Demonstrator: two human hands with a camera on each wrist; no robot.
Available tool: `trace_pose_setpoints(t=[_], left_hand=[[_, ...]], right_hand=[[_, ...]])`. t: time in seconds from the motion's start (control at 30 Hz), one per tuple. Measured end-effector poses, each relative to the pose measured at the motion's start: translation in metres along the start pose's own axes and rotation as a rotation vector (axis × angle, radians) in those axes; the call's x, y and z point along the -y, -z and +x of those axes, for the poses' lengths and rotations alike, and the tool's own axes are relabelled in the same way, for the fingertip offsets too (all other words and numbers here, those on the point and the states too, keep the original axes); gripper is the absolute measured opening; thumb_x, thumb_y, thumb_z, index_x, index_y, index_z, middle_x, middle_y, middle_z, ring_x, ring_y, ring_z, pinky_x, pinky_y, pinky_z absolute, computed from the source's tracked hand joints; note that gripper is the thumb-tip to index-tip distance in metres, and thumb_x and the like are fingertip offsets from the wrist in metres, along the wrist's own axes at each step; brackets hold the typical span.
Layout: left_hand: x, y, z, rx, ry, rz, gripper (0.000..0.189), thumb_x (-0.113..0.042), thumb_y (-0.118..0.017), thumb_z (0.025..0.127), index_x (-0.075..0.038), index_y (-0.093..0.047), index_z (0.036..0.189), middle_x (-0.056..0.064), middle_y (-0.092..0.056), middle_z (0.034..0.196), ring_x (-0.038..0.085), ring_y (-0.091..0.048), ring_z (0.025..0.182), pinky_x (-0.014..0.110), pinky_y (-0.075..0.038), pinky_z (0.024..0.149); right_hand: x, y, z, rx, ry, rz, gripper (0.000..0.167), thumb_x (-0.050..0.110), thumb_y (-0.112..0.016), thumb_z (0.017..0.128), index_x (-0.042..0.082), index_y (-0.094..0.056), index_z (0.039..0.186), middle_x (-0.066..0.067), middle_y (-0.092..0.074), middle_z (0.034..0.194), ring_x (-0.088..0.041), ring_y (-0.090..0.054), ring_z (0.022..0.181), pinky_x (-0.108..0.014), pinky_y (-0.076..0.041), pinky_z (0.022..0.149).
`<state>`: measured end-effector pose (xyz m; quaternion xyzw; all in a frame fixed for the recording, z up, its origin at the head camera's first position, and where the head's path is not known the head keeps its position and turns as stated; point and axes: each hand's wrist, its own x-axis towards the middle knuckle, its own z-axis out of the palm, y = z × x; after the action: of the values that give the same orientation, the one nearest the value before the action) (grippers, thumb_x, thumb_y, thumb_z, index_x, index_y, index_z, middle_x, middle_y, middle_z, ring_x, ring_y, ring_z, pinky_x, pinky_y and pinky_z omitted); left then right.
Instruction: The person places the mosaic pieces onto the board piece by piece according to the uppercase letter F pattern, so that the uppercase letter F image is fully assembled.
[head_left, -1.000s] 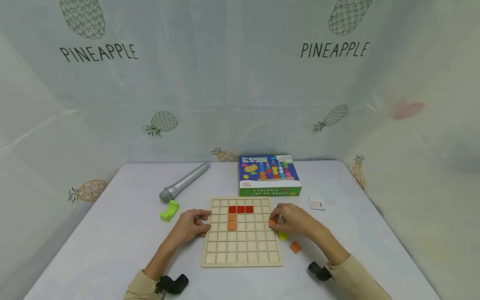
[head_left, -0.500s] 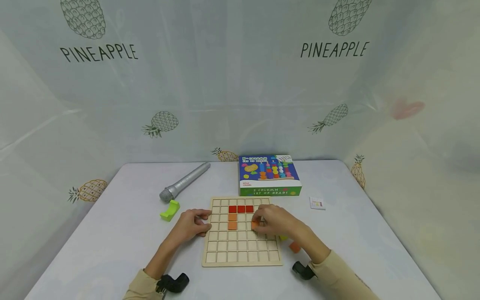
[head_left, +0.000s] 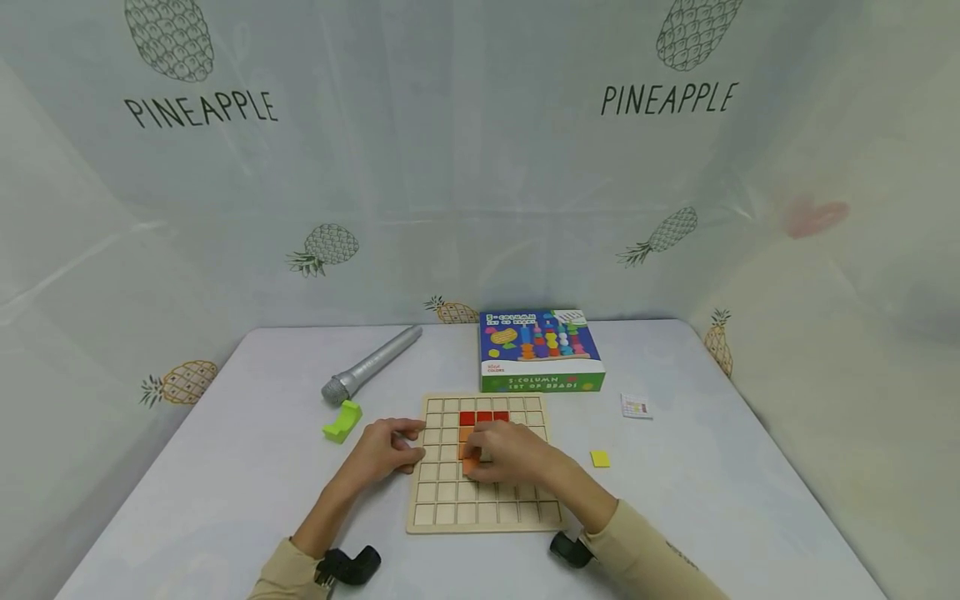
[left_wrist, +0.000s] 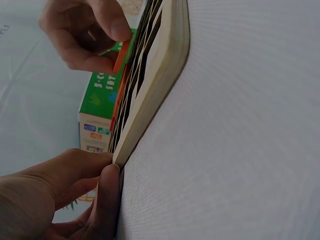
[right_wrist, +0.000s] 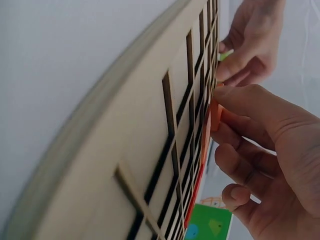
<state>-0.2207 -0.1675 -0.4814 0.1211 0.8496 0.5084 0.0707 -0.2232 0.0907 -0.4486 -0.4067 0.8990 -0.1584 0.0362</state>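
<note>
A square wooden grid board [head_left: 446, 514] lies on the table. Its cells hold a row of red tiles [head_left: 483, 417] with orange tiles [head_left: 467, 434] running down from the row's left end. My right hand [head_left: 510, 454] pinches another orange tile [right_wrist: 216, 114] between thumb and fingertips, tilted at the board just below that orange column. My left hand [head_left: 382, 450] touches the board's left edge with thumb and forefinger, seen close up in the left wrist view, where the thumb [left_wrist: 108, 185] meets the rim. Part of the grid is hidden under my right hand.
Right of the board lies a yellow tile [head_left: 599, 459], with a small printed card [head_left: 636, 407] farther back. Behind stands a colourful bead-set box [head_left: 540, 350]. A silver microphone [head_left: 371, 367] and a lime-green curved block [head_left: 342, 422] lie at left.
My right hand has carried the orange tile leftward from the board's right edge to the orange column. My forearm now covers where a loose orange tile lay. My left hand stays put.
</note>
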Motion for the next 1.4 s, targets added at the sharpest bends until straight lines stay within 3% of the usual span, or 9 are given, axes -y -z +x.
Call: trace_pose_setpoints(t=[0.43,0.7,1.03,1.2,1.4], left_hand=[[0.002,-0.001,-0.001,-0.006,-0.016,-0.009,0.048,-0.001,-0.075,0.081,0.01,-0.059,0.126,0.025,-0.064,0.107,0.024,-0.07,0.066,0.032,-0.061,0.055],[-0.016,-0.001,-0.006,-0.009,-0.001,0.009,0.044,0.007,-0.07,0.082,0.015,-0.058,0.124,0.033,-0.061,0.106,0.036,-0.07,0.068,0.042,-0.062,0.058],[0.005,-0.002,0.001,-0.006,-0.011,-0.005,0.047,-0.002,-0.075,0.081,0.008,-0.061,0.125,0.024,-0.064,0.106,0.02,-0.07,0.067,0.028,-0.061,0.055],[0.007,-0.003,0.001,0.006,-0.007,-0.001,0.046,-0.004,-0.074,0.082,0.007,-0.062,0.125,0.022,-0.065,0.106,0.015,-0.069,0.065,0.026,-0.061,0.056],[0.007,-0.002,0.003,-0.006,-0.009,0.027,0.044,-0.004,-0.075,0.083,0.005,-0.063,0.125,0.02,-0.066,0.105,0.016,-0.07,0.066,0.023,-0.06,0.055]], right_hand=[[0.004,-0.008,0.004,-0.012,-0.011,-0.023,0.008,0.029,-0.073,0.086,0.022,-0.071,0.09,0.011,-0.059,0.087,0.001,-0.05,0.074,-0.01,-0.046,0.063],[0.004,-0.008,0.004,-0.013,-0.011,-0.014,0.005,0.027,-0.072,0.087,0.023,-0.07,0.088,0.011,-0.059,0.087,0.0,-0.05,0.074,-0.011,-0.045,0.062],[0.005,-0.006,0.001,-0.005,-0.011,-0.004,0.01,0.03,-0.074,0.086,0.022,-0.072,0.093,0.011,-0.063,0.091,0.001,-0.054,0.077,-0.012,-0.05,0.068],[-0.004,0.003,-0.011,-0.005,-0.066,0.035,0.02,0.032,-0.074,0.086,0.019,-0.075,0.102,0.008,-0.068,0.097,-0.004,-0.062,0.085,-0.018,-0.055,0.076],[-0.026,0.019,-0.041,-0.03,-0.141,0.061,0.022,0.03,-0.076,0.084,0.017,-0.075,0.101,0.006,-0.068,0.096,-0.01,-0.062,0.085,-0.026,-0.056,0.077]])
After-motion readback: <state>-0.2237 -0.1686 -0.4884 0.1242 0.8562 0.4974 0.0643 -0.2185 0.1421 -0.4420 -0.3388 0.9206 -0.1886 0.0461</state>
